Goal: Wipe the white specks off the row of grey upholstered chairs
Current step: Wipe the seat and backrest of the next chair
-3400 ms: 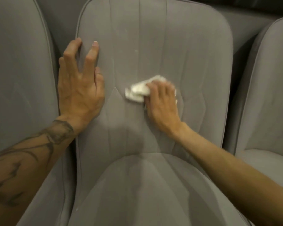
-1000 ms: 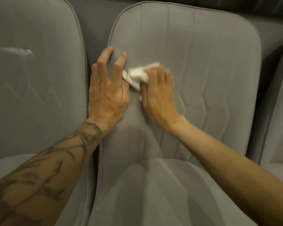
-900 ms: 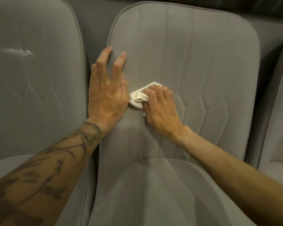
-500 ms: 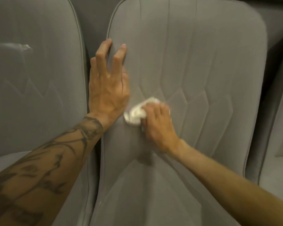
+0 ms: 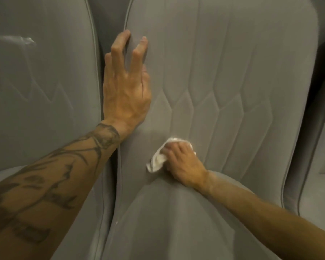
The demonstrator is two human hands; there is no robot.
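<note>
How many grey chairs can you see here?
3. The left chair stands beside the middle chair, where the right hand rubs a cloth. The right chair shows only a sliver at the picture's edge. More may be out of view.

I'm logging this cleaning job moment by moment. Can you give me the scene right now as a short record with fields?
left hand: rests flat on the left backrest edge of the middle chair, fingers spread
right hand: holds the white cloth against that backrest, low, just above the seat
left chair: white smear high on its backrest
right chair: only its edge in view
</note>
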